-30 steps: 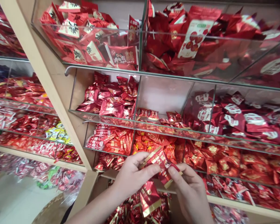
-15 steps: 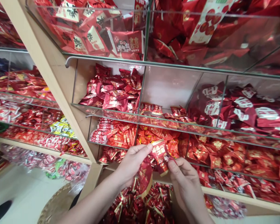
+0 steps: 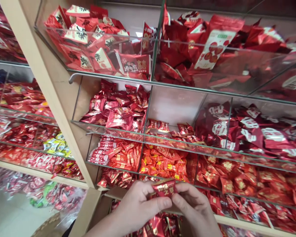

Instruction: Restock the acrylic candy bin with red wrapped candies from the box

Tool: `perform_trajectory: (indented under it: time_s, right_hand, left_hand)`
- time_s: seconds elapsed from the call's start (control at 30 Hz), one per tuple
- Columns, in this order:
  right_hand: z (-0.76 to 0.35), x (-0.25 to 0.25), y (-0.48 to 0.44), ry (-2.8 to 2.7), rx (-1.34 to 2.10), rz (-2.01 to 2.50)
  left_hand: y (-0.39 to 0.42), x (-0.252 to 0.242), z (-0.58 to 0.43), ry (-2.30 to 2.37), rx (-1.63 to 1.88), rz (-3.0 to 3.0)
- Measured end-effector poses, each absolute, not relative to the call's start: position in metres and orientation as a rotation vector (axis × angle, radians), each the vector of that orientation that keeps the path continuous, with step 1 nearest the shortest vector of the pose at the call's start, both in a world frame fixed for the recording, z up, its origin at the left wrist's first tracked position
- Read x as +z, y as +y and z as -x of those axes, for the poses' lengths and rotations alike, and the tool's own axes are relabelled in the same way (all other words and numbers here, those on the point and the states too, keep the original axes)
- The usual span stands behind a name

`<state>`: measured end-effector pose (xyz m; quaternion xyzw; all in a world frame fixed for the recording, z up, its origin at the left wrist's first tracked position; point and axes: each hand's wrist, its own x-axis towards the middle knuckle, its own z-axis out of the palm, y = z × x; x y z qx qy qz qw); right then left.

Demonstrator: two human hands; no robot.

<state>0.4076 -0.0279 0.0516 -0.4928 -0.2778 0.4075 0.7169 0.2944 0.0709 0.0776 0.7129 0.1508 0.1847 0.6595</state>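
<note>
Low in the middle of the view, a small red candy packet (image 3: 164, 189) with gold print is held between both hands. My left hand (image 3: 141, 207) pinches its left end, with the thumb laid across the front. My right hand (image 3: 194, 205) grips the right end between thumb and fingers. Under the hands, more red and gold candy packets (image 3: 160, 227) lie in a cardboard box (image 3: 95, 209), partly hidden by my wrists. Just beyond the hands stands a shelf bin of red-orange packets (image 3: 162, 164).
Tiered shelves with clear dividers hold wrapped sweets in several bins. A wooden upright post (image 3: 46, 89) runs down the left side. Bin lips such as the clear front panel (image 3: 113, 130) jut forward. Plastic bags of sweets (image 3: 39, 191) lie on the floor at lower left.
The view has tilted upward, so the shelves and my hands sit lower in it. Both hands have drawn closer together on the packet. The second dark red packet under my left hand is no longer visible.
</note>
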Motion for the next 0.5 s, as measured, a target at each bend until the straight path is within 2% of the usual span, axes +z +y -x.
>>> perform_trajectory:
  time_s: [0.1,0.3,0.5]
  right_hand:
    - [-0.419,0.088,-0.025,-0.748,0.805,1.225]
    - [-0.495,0.177,0.05,-0.989,0.198,1.584]
    - [-0.546,0.175,0.136,-0.813,0.163,2.127]
  left_hand:
    - [0.072,0.083,-0.292,0.338,0.51,-1.575]
    - [0.075,0.072,-0.285,0.554,0.534,-1.563]
    - [0.075,0.047,-0.275,0.681,0.497,-1.534]
